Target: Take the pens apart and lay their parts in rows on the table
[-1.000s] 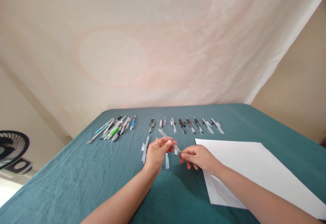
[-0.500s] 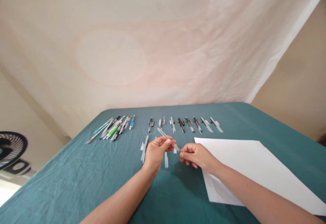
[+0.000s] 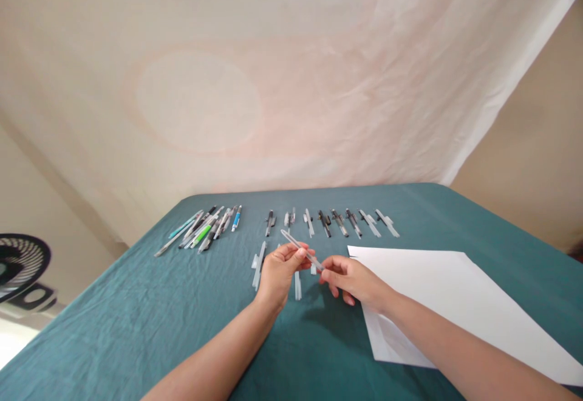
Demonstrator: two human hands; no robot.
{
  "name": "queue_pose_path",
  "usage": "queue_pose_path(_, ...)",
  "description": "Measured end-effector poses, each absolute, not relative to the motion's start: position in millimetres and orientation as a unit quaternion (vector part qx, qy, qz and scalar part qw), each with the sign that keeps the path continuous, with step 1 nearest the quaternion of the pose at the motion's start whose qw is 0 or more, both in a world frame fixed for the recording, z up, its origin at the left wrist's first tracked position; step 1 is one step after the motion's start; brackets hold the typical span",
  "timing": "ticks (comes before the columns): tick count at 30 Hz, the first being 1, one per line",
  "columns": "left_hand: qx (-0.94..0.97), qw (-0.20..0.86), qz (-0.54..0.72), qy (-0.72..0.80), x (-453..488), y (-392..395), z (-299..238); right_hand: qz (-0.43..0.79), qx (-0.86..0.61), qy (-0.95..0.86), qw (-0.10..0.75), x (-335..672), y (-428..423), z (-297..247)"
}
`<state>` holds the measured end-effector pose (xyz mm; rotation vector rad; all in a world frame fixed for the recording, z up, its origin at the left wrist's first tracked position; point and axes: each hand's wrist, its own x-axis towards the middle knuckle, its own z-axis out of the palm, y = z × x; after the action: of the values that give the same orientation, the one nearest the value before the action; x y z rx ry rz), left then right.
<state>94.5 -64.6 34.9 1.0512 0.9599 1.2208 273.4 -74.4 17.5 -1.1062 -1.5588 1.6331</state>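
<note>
A slim clear pen [image 3: 292, 240] slants down to the right above the cloth. My left hand [image 3: 283, 267] pinches it around its middle, fingers closed. At its lower right end, the thumb and forefinger of my right hand [image 3: 348, 278] close on the tip, while the other fingers curl loosely below. Just beneath and behind my left hand lie a clear pen with its cap beside it [image 3: 259, 264] and another clear pen [image 3: 297, 285], partly hidden by the hand. A small pale cap [image 3: 313, 270] shows between my hands.
A row of black pens [image 3: 339, 223] and clear pens [image 3: 387, 223], caps beside them, runs along the back. At the left is a pile of mixed pens [image 3: 200, 237]. White paper [image 3: 428, 291] lies under my right forearm on the green cloth [image 3: 136, 316]. A fan [image 3: 22, 267] stands far left.
The fingers of my right hand have shifted slightly at the pen's lower end, with the lower fingers a little looser. My left hand and the pen stay in place.
</note>
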Motion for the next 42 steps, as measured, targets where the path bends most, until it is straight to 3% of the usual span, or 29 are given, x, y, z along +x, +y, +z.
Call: queue_pose_path(42,0.462,0.582,0.523,0.417,95.9,-64.9,28.4,0.655,-0.386,-0.575,0.303,274.4,-76.1,15.5)
